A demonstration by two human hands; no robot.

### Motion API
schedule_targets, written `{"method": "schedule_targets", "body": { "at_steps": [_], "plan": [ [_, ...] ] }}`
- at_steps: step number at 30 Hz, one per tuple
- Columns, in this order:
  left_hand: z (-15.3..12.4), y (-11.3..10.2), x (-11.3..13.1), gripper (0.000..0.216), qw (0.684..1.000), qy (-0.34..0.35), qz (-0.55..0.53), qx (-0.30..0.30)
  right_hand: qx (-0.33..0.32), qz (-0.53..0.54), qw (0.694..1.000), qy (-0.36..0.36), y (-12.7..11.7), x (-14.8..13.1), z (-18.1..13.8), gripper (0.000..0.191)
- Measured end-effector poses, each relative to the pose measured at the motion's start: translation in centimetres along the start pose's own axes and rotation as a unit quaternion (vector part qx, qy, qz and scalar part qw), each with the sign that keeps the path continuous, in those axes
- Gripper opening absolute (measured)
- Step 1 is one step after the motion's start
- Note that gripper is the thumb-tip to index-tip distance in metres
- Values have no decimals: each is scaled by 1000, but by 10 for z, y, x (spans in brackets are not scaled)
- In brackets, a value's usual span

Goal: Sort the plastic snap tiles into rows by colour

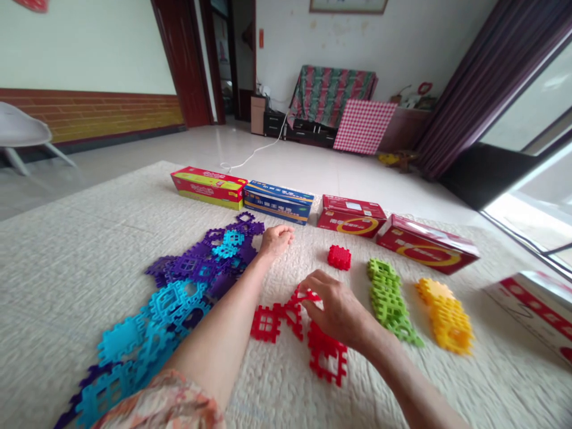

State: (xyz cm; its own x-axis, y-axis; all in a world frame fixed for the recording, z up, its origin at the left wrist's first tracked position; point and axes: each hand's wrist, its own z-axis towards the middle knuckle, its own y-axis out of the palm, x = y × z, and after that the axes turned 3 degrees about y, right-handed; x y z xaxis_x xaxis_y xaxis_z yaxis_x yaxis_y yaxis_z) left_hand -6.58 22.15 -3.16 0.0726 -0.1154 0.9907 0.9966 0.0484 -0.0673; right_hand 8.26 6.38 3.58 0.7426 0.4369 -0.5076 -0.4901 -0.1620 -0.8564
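Note:
Beside the purple interlocking building pieces (185,265), my left hand (276,239) is held low over the mat with its fingers curled closed; whatever is inside them, if anything, is hidden. My right hand (333,304) has its thumb and fingers around a red triangular building piece (308,293). Close by lie a red square window piece (266,324) and more red pieces (328,357), partly under the right hand. Farther out sits a small red stack (339,257). Light blue pieces (120,339) spread along the left, partly covered by my left forearm.
Green pieces (388,298) and yellow pieces (447,316) lie in rows at the right. Along the far side of the mat (111,202) stand a red-and-yellow box (209,187), a blue box (278,202) and two dark red boxes (351,215). A white-and-red box (536,310) is at far right.

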Motion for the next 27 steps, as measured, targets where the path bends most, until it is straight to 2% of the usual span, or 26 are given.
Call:
{"method": "schedule_targets", "body": {
  "at_steps": [5, 7, 10, 16, 19, 22, 25, 27],
  "plan": [
    [-2, 0, 4, 22, 1000, -5, -20, 2, -43, -32, 995, -79, 14, -32, -4, 6],
    [-4, -1, 7, 22, 1000, -9, -30, 3, -57, -62, 993, -87, 19, -40, -6, 15],
    [-7, -3, 13, 21, 999, -17, -42, 6, -82, -90, 988, -91, 22, -42, -8, 24],
    [-9, -4, 18, 20, 998, -26, -64, 11, -82, -138, 978, -133, 22, -43, -9, 9],
    [-9, -4, 17, 20, 997, -29, -69, 13, -80, -106, 979, -153, 16, -42, -7, 14],
    [-8, -4, 13, 21, 997, -15, -72, 6, -36, -29, 991, -124, 5, -28, -3, 22],
    [-6, -3, 11, 21, 997, -19, -70, 10, 61, 3, 998, -36, -9, -1, 1, 25],
    [-5, -2, 12, 21, 997, -31, -62, 14, 111, -20, 993, 41, -17, 20, 2, 24]
  ]
}}
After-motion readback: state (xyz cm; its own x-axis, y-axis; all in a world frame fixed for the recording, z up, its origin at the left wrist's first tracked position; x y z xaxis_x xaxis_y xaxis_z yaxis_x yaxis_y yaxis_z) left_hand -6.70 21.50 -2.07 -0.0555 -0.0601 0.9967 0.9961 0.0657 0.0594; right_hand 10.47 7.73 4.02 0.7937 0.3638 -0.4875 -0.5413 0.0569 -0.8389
